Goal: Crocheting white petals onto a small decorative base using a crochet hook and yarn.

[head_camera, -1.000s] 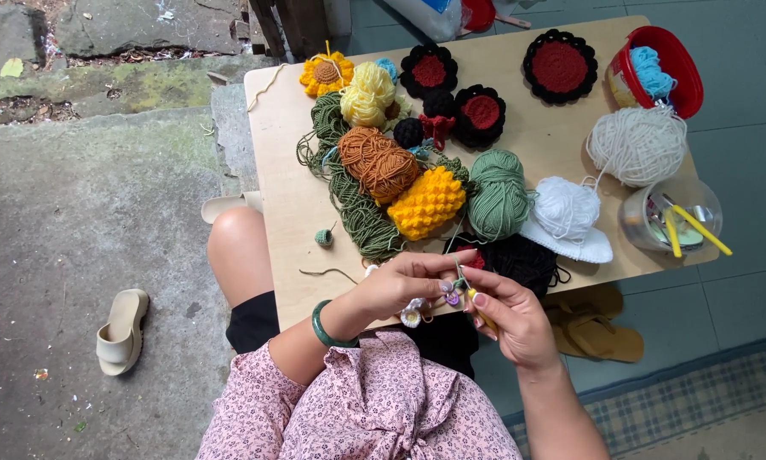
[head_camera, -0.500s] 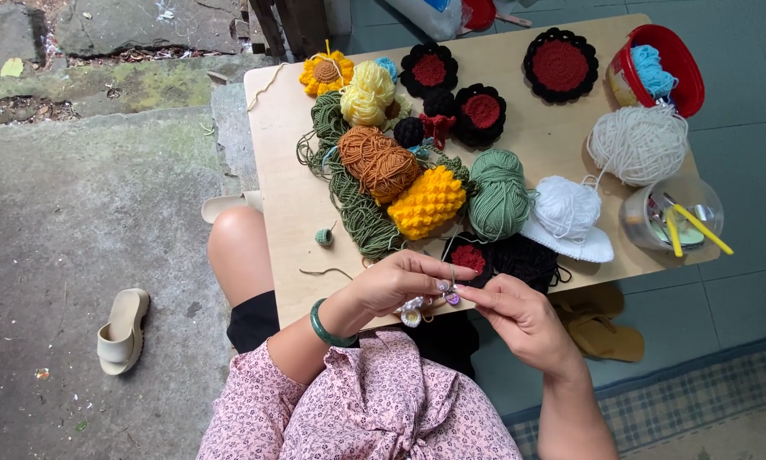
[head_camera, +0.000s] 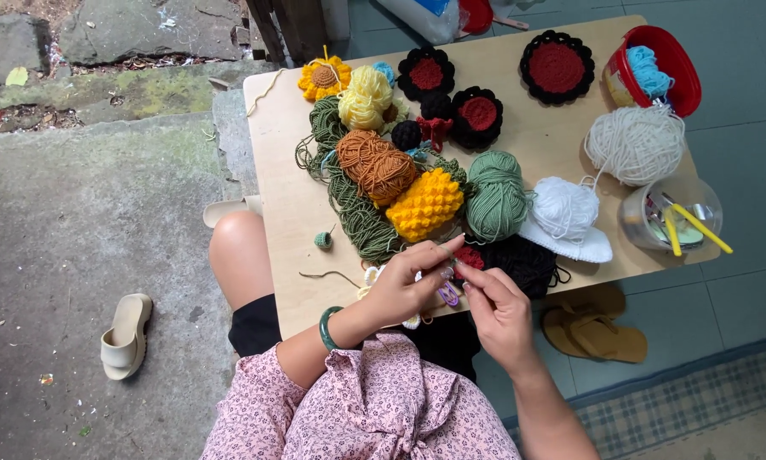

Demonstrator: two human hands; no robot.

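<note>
the person wears a pink garment [head_camera: 374, 409] printed with a small dark floral pattern; the fabric is loose and gathered, with short ruffled sleeves ending near the elbows. black shorts [head_camera: 255, 328] cover the upper leg, leaving the knee [head_camera: 236, 247] bare. a green bangle [head_camera: 327, 328] encircles the wrist of the left hand [head_camera: 404, 290]. the fingernails of that hand carry a pale polish. the right hand [head_camera: 498, 311] and its forearm are bare, with no ring, watch or band visible.
</note>
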